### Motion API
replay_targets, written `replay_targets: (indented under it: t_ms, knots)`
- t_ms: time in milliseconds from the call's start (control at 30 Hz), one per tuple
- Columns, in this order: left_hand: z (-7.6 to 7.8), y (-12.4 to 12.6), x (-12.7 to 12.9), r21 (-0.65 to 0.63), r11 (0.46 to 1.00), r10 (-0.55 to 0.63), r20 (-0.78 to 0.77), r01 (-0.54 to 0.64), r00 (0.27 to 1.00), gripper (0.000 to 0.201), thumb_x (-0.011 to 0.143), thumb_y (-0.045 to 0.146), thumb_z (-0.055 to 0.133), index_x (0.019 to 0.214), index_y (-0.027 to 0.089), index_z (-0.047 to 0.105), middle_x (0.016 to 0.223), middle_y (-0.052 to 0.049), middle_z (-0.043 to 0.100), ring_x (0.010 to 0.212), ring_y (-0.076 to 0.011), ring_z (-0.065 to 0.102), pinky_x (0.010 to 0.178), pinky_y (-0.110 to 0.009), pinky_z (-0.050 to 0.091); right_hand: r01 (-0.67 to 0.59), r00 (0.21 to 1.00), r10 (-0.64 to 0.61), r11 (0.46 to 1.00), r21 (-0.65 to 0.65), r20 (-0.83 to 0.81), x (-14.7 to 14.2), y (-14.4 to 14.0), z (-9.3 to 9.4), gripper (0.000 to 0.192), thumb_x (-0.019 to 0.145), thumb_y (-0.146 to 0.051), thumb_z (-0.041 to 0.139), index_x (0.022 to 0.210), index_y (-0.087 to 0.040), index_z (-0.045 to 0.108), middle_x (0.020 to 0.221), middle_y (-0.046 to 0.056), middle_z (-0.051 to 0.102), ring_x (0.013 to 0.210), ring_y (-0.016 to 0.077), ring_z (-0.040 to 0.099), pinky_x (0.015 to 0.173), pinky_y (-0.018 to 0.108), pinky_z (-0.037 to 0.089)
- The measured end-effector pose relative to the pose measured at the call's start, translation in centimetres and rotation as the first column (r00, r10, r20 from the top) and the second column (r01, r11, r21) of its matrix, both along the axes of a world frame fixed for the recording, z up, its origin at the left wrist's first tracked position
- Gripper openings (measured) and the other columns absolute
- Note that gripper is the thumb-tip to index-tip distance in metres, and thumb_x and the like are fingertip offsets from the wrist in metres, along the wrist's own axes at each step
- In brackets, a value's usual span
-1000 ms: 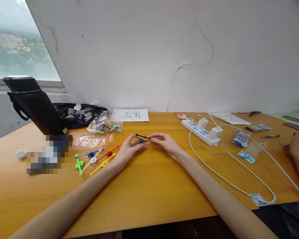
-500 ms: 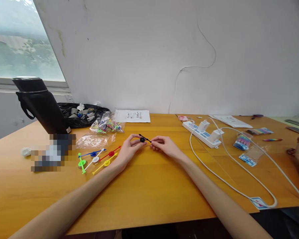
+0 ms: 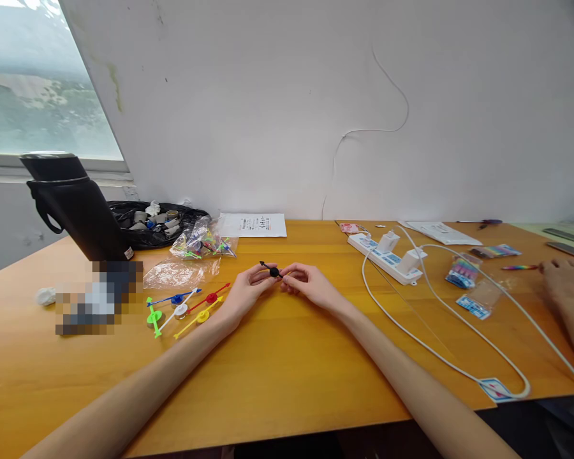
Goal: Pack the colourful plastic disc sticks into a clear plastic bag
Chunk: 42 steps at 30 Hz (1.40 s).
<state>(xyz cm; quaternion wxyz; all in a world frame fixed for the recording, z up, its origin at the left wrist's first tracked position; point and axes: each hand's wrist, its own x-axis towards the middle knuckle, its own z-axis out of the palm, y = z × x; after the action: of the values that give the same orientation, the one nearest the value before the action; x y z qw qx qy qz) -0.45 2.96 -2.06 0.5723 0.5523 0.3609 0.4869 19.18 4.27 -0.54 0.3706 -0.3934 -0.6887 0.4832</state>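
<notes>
A small black plastic arrow pointer with a round hub point(image 3: 271, 271) is held just above the orange wooden bench point(image 3: 287, 382), its arrowhead pointing up and left. The left hand point(image 3: 246, 290) pinches the hub between thumb and fingertips; the right hand point(image 3: 309, 285) pinches the pointer's other end. Coloured arrow pointers point(image 3: 186, 307) lie nearby on the left.

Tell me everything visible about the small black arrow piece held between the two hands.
The black arrow piece is a thin, plastic-looking pointer with a small arrowhead at its left end and a round dark hub near the middle. It is held just above the wooden table, tilted with the tip up and left. The left hand pinches it at the hub; the right hand meets it from the other side, hiding its tail. It matches the coloured pointers lying nearby.
</notes>
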Motion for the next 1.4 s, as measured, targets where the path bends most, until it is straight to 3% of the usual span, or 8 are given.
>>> replay_targets:
  t_ms: [300,533,700,933,1167,1400]
  knots:
    - [0.2,-0.2,0.1,0.039,0.998,0.054,0.0,-0.054,0.999,0.047,0.075,0.037,0.076,0.117,0.017,0.065,0.119,-0.012,0.072,0.116,-0.0281,0.065,0.107,-0.043,0.043,0.079,0.991,-0.09,0.991,0.113,0.095,-0.5,-0.6,0.5,0.029,0.087,-0.042,0.062,0.102,-0.017,0.065,0.086,0.007,0.072,0.075,0.0168,0.066,0.071,0.029,0.05]
    - [0.1,-0.1,0.1,0.096,0.994,0.052,0.007,-0.053,0.999,0.044,0.077,0.039,0.075,0.113,0.017,0.065,0.121,-0.012,0.071,0.118,-0.028,0.063,0.106,-0.043,0.045,0.074,0.983,-0.105,0.977,0.199,0.152,-0.7,-0.7,-0.2,0.024,0.09,-0.038,0.058,0.102,-0.019,0.067,0.084,0.006,0.073,0.077,0.0177,0.068,0.075,0.03,0.051]
    - [0.1,-0.2,0.1,0.076,0.996,0.049,0.046,-0.052,0.998,0.052,0.079,0.039,0.074,0.125,0.017,0.06,0.12,-0.012,0.071,0.117,-0.0278,0.064,0.107,-0.045,0.045,0.041,0.986,-0.082,0.964,0.263,0.148,-1.0,-1.0,-0.1,0.022,0.093,-0.036,0.055,0.1,-0.02,0.067,0.094,0.006,0.074,0.085,0.0182,0.07,0.077,0.029,0.051]
    - [0.4,0.1,-0.1,0.047,0.998,0.05,0.048,-0.052,0.998,0.045,0.081,0.039,0.073,0.118,0.014,0.065,0.123,-0.014,0.07,0.117,-0.0284,0.064,0.109,-0.044,0.044,0.021,0.975,-0.078,0.965,0.263,0.207,-1.4,-1.3,0.0,0.028,0.097,-0.042,0.049,0.094,-0.02,0.066,0.084,0.004,0.074,0.081,0.0184,0.069,0.078,0.029,0.049]
    - [0.8,0.2,-0.3,0.11,0.992,0.063,0.024,-0.065,0.998,0.043,0.08,0.038,0.073,0.116,0.016,0.067,0.123,-0.012,0.07,0.118,-0.028,0.064,0.109,-0.044,0.044,-0.013,0.972,-0.059,0.952,0.305,0.226,-1.5,-1.3,0.0,0.031,0.098,-0.041,0.046,0.085,-0.02,0.065,0.083,0.003,0.073,0.08,0.0177,0.066,0.077,0.028,0.045]
    - [0.9,0.1,-0.2,0.158,0.982,0.092,0.051,-0.099,0.994,0.048,0.081,0.043,0.071,0.123,0.019,0.062,0.124,-0.012,0.069,0.113,-0.0263,0.066,0.103,-0.043,0.048,-0.055,0.975,0.001,0.97,0.237,0.221,-1.5,-1.8,0.3,0.034,0.098,-0.045,0.045,0.09,-0.02,0.065,0.084,0.004,0.073,0.082,0.0189,0.067,0.079,0.029,0.047]
